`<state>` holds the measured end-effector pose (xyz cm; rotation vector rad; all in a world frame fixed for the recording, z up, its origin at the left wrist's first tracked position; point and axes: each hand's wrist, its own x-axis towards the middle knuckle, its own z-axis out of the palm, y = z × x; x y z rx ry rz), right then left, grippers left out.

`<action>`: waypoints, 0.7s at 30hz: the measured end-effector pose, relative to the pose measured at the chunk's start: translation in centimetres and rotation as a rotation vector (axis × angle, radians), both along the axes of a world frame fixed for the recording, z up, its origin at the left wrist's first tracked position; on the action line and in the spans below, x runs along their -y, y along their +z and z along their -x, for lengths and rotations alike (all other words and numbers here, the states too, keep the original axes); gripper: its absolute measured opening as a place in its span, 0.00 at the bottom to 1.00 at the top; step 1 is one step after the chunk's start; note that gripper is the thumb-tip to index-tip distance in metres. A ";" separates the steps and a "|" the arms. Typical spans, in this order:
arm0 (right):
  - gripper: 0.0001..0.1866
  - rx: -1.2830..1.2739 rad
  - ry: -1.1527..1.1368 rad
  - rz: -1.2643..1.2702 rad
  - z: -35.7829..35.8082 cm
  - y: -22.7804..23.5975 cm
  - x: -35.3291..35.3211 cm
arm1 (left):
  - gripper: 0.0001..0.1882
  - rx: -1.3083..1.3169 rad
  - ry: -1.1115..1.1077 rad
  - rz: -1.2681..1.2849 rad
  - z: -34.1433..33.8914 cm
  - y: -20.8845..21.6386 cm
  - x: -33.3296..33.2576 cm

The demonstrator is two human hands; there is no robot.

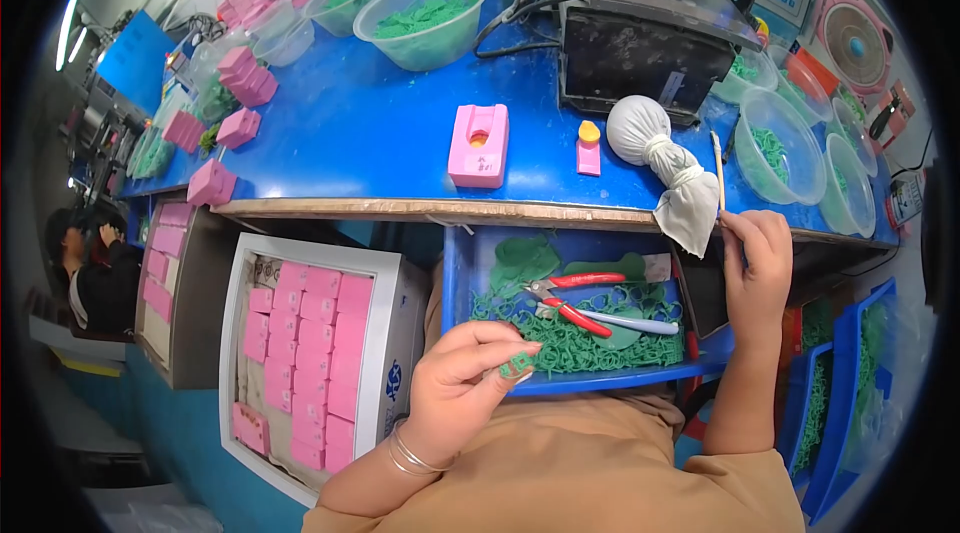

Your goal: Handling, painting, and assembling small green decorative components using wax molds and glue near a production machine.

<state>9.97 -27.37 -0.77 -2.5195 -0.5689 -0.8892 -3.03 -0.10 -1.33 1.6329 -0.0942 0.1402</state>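
Note:
Above the front of the blue drawer, my left hand (465, 373) pinches a small green openwork piece (517, 365) between thumb and fingertips. My right hand (757, 258) is closed at the table's front edge, its thumb and index finger on the lower end of a thin pale stick (719, 173) with a light tip, perhaps a brush. Beside it lies a knotted white cloth pouch (640, 130). Further left on the table are a small pink block with a yellow top (589, 150) and a larger pink mold block (478, 148) with a rounded hollow.
The blue drawer (590, 383) holds green scraps, red-handled cutters (585, 280) and a tool with a light-blue handle (640, 321). Pink blocks (310, 353) fill a white box at left. Plastic bowls (421, 21) with green pieces stand around a black machine (645, 53). A person (105, 278) sits far left.

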 end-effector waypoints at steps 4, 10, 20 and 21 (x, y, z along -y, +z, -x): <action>0.11 -0.022 -0.077 0.028 -0.1 0.4 -0.9 | 0.14 -0.054 -0.013 0.030 0.3 0.3 0.0; 0.12 0.012 0.041 0.024 -0.7 -0.7 0.6 | 0.10 0.020 -0.009 0.095 -0.1 -0.2 0.5; 0.03 0.271 0.339 -0.551 3.3 2.2 -1.2 | 0.17 -0.048 -0.042 0.016 0.0 -0.4 0.7; 0.04 0.182 0.351 -0.508 3.4 2.7 -2.1 | 0.17 -0.036 -0.051 -0.012 0.0 -0.4 0.5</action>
